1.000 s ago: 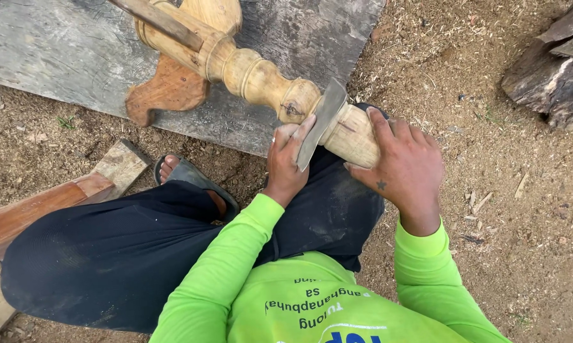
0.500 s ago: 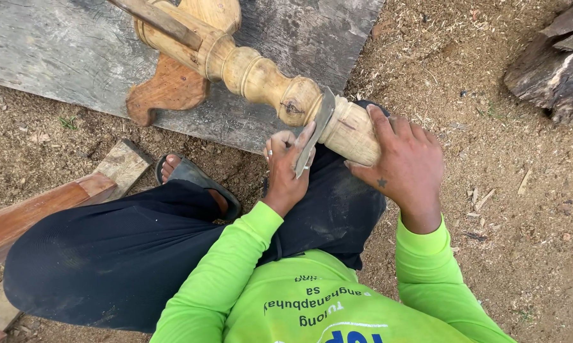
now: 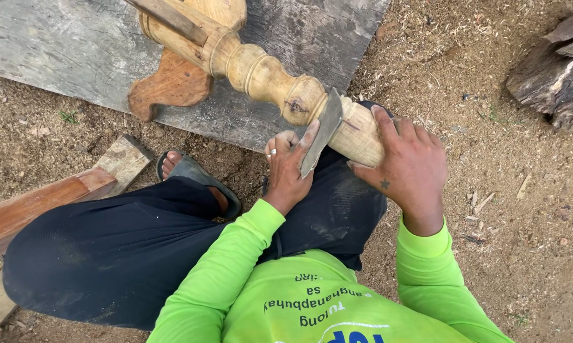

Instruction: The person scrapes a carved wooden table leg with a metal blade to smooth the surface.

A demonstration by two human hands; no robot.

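Note:
A pale turned wooden leg (image 3: 267, 79) runs from the top centre down to my lap. My right hand (image 3: 404, 166) wraps over its lower end and holds it steady. My left hand (image 3: 287, 166) grips a flat grey metal blade (image 3: 322, 130), whose edge is pressed against a groove in the leg, just left of my right hand's fingers. A ring sits on a finger of my left hand. I sit on the ground in a bright green long-sleeved shirt and dark trousers.
A weathered grey board (image 3: 76, 51) lies under the leg's far end, with a reddish carved wooden piece (image 3: 169, 86) on it. Reddish planks (image 3: 38, 206) lie at the left by my sandalled foot (image 3: 194, 174). Rough logs (image 3: 553, 70) sit at the upper right. Sawdust covers the ground.
My left hand has shifted slightly on the blade and the blade has moved a little along the groove. My right hand keeps the same hold on the leg.

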